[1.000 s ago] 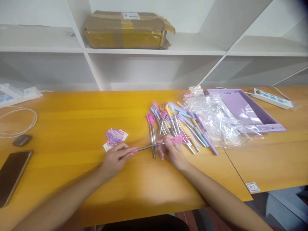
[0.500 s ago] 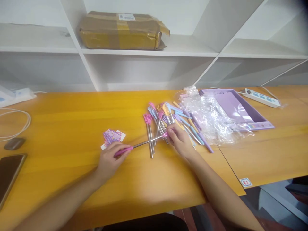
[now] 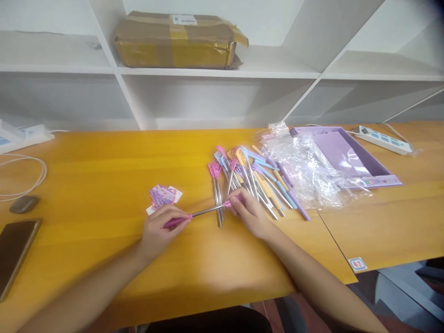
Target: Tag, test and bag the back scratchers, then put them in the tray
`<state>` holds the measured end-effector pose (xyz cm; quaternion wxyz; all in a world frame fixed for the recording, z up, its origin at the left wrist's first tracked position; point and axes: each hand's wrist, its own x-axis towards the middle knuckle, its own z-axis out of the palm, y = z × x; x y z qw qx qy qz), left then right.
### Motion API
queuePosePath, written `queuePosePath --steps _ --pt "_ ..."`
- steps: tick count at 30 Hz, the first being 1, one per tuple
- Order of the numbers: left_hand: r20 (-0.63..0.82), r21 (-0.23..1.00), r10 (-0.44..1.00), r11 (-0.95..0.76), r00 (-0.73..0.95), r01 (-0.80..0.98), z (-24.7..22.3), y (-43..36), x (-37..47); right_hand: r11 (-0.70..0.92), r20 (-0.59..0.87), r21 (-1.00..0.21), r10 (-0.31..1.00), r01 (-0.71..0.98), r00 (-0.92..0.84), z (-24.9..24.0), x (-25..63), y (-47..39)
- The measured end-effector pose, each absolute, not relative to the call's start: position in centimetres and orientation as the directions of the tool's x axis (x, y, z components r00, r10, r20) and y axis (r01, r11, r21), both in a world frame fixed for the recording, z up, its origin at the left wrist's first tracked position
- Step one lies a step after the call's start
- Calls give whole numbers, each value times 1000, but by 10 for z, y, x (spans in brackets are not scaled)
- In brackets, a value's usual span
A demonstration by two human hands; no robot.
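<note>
A telescopic back scratcher (image 3: 208,210) with a pink handle and a metal shaft lies between my two hands, above the table. My left hand (image 3: 163,229) is closed round its pink handle. My right hand (image 3: 248,210) pinches the pink claw head, partly hiding it. Just beyond my right hand lies a pile of back scratchers (image 3: 249,173) in pink, blue, yellow and purple, with metal shafts. Two pink-headed ones (image 3: 215,185) lie side by side at the pile's left. Behind my left hand are small purple-and-white cards (image 3: 163,195), overlapping each other.
Clear plastic bags (image 3: 298,162) lie partly over a purple tray (image 3: 371,162) at right. Power strips (image 3: 383,139) stand near the back at both sides. A phone (image 3: 17,249), a dark small object (image 3: 24,204) and a white cable (image 3: 38,185) are at left. A taped carton (image 3: 180,41) sits on the shelf.
My right hand has moved left and slightly down, toward my left hand. The exposed shaft of the held back scratcher is shorter. My left hand stays nearly in place.
</note>
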<state>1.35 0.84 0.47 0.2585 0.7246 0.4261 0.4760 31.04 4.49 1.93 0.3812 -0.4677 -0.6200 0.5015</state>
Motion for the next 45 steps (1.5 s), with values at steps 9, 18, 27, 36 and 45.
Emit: queuePosePath --steps 9,18,27,36,45 --pt "519 756 827 -562 216 337 4 4 16 94 53 -990 936 101 -348 6 289 21" --pt "540 739 814 -580 214 343 4 2 15 122 91 -990 937 74 -337 -7 281 14" --pt "539 743 815 -579 212 335 3 0 16 125 95 -990 941 71 -324 -13 278 9" --pt "519 746 824 -567 228 351 3 1 14 156 124 -984 949 87 -291 -15 275 10" --pt "420 404 752 -656 508 637 -3 -1 20 715 373 -574 662 399 -650 20 315 45"
